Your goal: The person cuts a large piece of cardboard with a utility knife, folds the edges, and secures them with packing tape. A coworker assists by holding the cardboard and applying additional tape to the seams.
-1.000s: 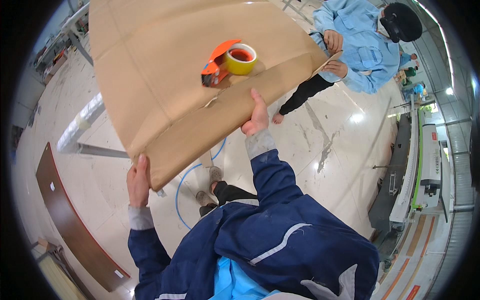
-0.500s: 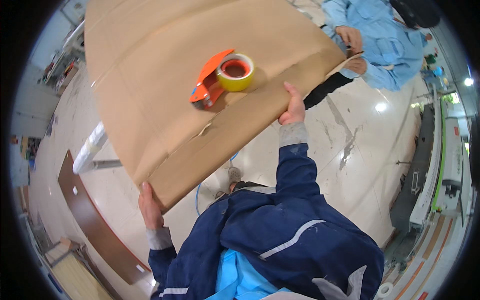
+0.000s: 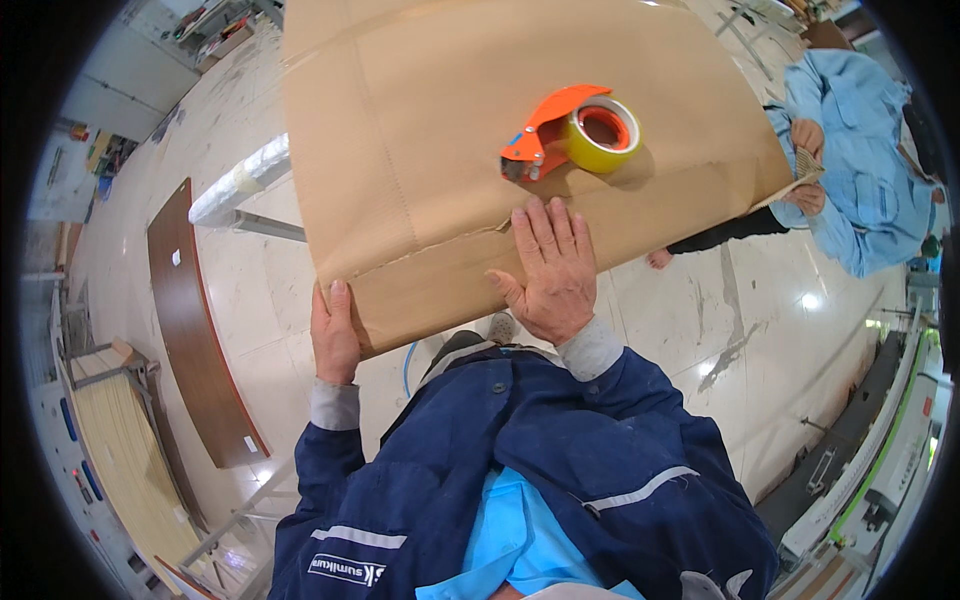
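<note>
Head view: left hand (image 3: 337,338) is pinching cardboard (image 3: 430,90) by corner; right hand (image 3: 557,285) is lying flat on fold (image 3: 420,290), fingers (image 3: 541,230) narrowly spread

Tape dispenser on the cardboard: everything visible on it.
The orange, hard-plastic-looking handheld tape dispenser has a curved arm, a dark tip, metallic-looking fittings and a small blue mark. It carries a yellow tape roll with a whitish side face, around an orange hub. It lies on its side on the brown cardboard sheet, tip toward the left, just beyond the person's right hand. Neither hand appears to touch it.
</note>
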{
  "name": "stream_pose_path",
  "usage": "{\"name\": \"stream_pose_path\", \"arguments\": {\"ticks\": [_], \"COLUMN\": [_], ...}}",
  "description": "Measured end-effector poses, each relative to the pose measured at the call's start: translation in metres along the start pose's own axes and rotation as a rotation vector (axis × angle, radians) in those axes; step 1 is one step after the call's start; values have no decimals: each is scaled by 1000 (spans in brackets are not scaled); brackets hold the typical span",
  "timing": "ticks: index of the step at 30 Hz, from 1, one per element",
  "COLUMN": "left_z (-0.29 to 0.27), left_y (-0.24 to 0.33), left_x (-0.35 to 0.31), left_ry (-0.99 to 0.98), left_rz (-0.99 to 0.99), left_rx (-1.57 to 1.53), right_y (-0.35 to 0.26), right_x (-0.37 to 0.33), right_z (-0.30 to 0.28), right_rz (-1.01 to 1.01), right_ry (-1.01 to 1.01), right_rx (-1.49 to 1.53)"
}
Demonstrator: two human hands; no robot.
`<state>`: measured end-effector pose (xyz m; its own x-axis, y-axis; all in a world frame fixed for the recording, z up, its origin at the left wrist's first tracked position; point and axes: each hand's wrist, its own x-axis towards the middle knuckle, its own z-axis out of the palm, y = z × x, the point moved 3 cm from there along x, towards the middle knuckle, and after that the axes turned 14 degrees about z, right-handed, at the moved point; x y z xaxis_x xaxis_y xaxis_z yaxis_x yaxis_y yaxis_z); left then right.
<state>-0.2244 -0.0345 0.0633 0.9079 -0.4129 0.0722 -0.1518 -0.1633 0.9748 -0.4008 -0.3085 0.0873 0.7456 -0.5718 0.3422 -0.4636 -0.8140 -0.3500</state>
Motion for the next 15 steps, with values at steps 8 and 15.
{"name": "stream_pose_path", "arguments": {"ticks": [8,15], "left_z": [25,78], "left_y": [82,102], "left_x": [42,68], "left_ry": [-761,-993], "left_rz": [870,852], "left_rx": [828,662], "right_y": [-29,-38], "right_x": [48,60], "right_z": [-17,-14], "right_rz": [-240,-256], "right_ry": [-64,147], "right_rx": [168,145]}}
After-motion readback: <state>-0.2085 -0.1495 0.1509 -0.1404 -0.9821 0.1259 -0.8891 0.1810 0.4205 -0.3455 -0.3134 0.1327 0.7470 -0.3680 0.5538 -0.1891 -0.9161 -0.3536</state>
